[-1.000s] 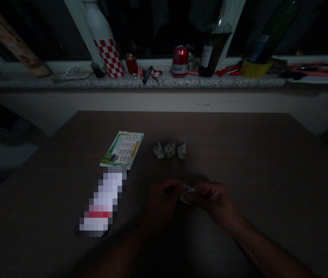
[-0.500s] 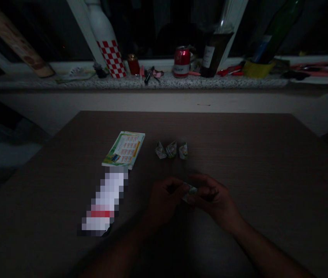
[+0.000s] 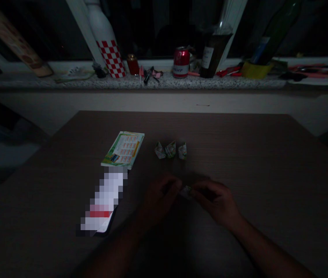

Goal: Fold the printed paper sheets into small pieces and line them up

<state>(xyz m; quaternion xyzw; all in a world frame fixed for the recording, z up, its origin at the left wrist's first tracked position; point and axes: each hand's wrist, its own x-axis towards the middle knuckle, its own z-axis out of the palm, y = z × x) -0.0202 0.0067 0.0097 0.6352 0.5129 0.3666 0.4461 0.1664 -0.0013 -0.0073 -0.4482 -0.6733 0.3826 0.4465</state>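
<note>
A small piece of folded printed paper [image 3: 186,190] is between my hands, low over the table. My right hand [image 3: 217,199] pinches its right end between thumb and fingers. At its left end, my left hand [image 3: 162,197] has thumb and forefinger pressed together on the paper's edge. Dim light hides the finer folds. Beyond my hands stand three folded paper pieces in a row: a left one [image 3: 160,150], a middle one [image 3: 170,149] and a right one [image 3: 182,151].
Left of my hands lie a stack of calendar cards [image 3: 124,148] and a phone [image 3: 106,200] with a blurred lit screen. The brown table [image 3: 239,146] meets a wall under a stone windowsill [image 3: 158,82], which holds a checkered bottle [image 3: 111,58], a red can [image 3: 181,63] and other clutter.
My hands have drawn slightly apart, the left one moving left and the fingers less bunched over the paper. More of the paper shows between them. The row of folded pieces stays put.
</note>
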